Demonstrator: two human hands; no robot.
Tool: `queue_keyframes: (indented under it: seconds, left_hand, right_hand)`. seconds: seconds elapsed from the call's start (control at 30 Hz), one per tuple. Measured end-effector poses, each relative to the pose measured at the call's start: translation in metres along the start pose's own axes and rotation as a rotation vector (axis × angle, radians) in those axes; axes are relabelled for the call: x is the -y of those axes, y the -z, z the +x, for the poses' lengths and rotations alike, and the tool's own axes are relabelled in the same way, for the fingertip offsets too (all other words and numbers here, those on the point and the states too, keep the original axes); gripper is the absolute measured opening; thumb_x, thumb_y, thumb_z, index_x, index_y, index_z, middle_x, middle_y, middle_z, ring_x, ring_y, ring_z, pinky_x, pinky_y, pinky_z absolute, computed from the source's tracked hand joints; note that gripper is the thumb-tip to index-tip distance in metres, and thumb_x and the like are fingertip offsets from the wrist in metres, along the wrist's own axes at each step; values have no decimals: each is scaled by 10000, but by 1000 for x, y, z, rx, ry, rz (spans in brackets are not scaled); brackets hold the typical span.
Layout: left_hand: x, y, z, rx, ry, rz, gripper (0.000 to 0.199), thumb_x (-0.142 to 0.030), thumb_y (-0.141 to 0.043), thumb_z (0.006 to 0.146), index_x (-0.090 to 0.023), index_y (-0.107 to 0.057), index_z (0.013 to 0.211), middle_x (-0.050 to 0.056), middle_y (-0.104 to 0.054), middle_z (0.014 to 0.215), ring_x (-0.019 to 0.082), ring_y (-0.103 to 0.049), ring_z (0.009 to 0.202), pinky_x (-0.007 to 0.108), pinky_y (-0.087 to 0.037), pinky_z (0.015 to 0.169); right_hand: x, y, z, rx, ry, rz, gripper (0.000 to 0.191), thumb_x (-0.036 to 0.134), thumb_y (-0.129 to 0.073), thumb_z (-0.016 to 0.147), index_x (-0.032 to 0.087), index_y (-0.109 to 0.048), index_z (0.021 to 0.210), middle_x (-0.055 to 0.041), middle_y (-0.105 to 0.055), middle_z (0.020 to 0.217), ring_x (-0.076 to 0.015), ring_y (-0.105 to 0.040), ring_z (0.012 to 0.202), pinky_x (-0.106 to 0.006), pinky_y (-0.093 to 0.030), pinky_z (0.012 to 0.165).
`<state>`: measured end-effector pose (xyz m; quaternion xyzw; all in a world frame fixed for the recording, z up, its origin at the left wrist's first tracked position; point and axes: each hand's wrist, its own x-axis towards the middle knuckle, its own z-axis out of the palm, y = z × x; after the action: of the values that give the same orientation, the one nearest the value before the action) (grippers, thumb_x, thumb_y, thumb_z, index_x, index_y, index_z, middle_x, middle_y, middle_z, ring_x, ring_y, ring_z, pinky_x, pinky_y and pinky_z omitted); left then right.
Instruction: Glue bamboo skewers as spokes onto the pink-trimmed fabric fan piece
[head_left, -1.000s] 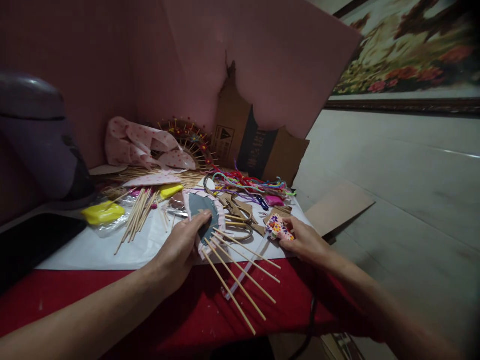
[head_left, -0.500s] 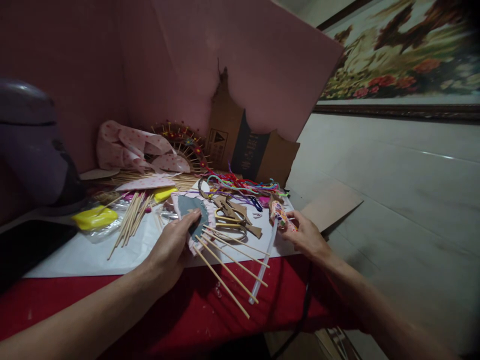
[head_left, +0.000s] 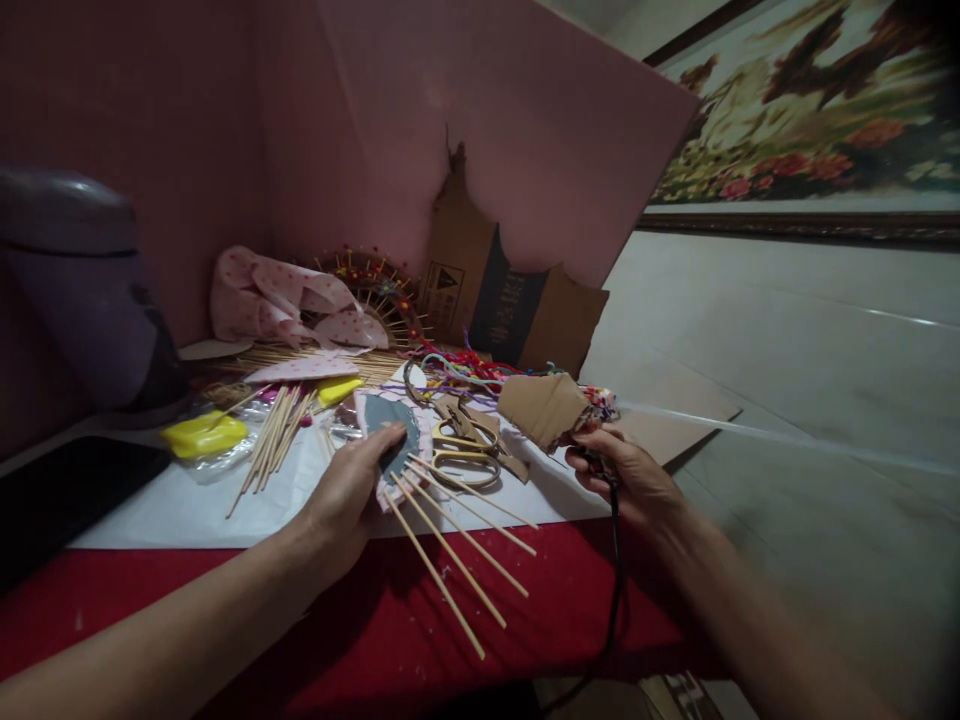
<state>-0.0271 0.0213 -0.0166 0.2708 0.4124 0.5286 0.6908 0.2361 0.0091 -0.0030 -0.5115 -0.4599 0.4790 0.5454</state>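
My left hand [head_left: 352, 485] grips a small curved panel [head_left: 386, 435], grey-blue with a pale pink pleated edge, thumb pressed on its face. Several thin bamboo sticks [head_left: 457, 535] fan out from the panel toward the front of the table. In my right hand [head_left: 622, 465] is a hot glue gun [head_left: 600, 403] with a colourful patterned body, partly hidden by my fingers. A long translucent glue stick [head_left: 720, 425] juts from it to the right, and a black cord hangs down. A brown cardboard piece [head_left: 544, 408] covers the gun's left end; whether it is stuck there I cannot tell.
Gold-handled scissors [head_left: 466, 455] lie between my hands. Loose bamboo sticks [head_left: 277, 440], a yellow packet [head_left: 206, 435] and a black phone-like slab [head_left: 82, 490] are on the left. Behind are coloured pipe cleaners [head_left: 469, 368], dotted pink fabric [head_left: 262, 300] and upright torn cardboard [head_left: 517, 300].
My right hand has lifted and turned the glue gun: its glue stick swung from pointing toward me to pointing right. The cardboard piece now shows beside it. My left hand keeps holding the panel.
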Motion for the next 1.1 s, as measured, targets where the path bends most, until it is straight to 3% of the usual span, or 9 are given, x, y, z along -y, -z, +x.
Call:
queue_keyframes:
  seconds: [0.1,0.2,0.33,0.47,0.7,0.93,1.1]
  left_hand:
    - [0,-2,-2,9,59,49,123,-215,-596,726,-154,-560,626,-27,-538,504,80,-475,364,177,-414,338]
    - [1,-1,-2,22,70,54,122,-215,-588,732,-156,-560,629,-24,-539,497,82,-475,360,180,-411,338]
    - [2,1,-1,43,62,50,111,-222,-601,722,-156,-562,641,-19,-551,515,89,-499,384,183,-422,356]
    - [2,1,-1,34,68,52,118,-226,-606,715,-153,-563,634,-12,-560,526,91,-510,398,184,-428,370]
    - [3,1,-1,40,72,76,134,-256,-633,692,-158,-568,629,-24,-549,510,85,-488,378,180,-407,347]
    - [4,1,-2,65,58,43,143,-245,-645,673,-160,-560,595,-27,-542,471,85,-464,348,186,-393,333]
    - [2,-1,-4,16,81,81,119,-228,-619,698,-156,-569,617,-23,-553,492,93,-495,370,189,-415,341]
  right_hand:
    - [1,-2,-3,15,54,-69,155,273,-606,652,168,-514,718,30,-452,584,-63,-361,418,-158,-190,323]
    - [-1,3,0,-157,162,-413,187,354,-591,675,180,-524,680,36,-431,503,-81,-338,401,-192,-239,350]
    - [-9,17,4,-321,278,-787,185,350,-633,639,193,-597,730,-11,-560,592,-150,-478,542,-225,-321,459]
    - [-22,27,0,-295,188,-1094,194,380,-575,680,210,-620,762,-18,-626,645,-178,-530,573,-239,-341,491]
    - [-30,17,-3,-35,101,-833,229,319,-665,584,183,-548,725,11,-599,638,-165,-529,598,-249,-392,559]
    - [-28,24,-1,-16,88,-624,222,274,-684,620,190,-520,745,36,-572,547,-143,-534,513,-242,-388,493]
    - [-22,26,-4,-151,130,-583,301,299,-732,596,208,-502,768,32,-575,573,-146,-539,493,-245,-393,459]
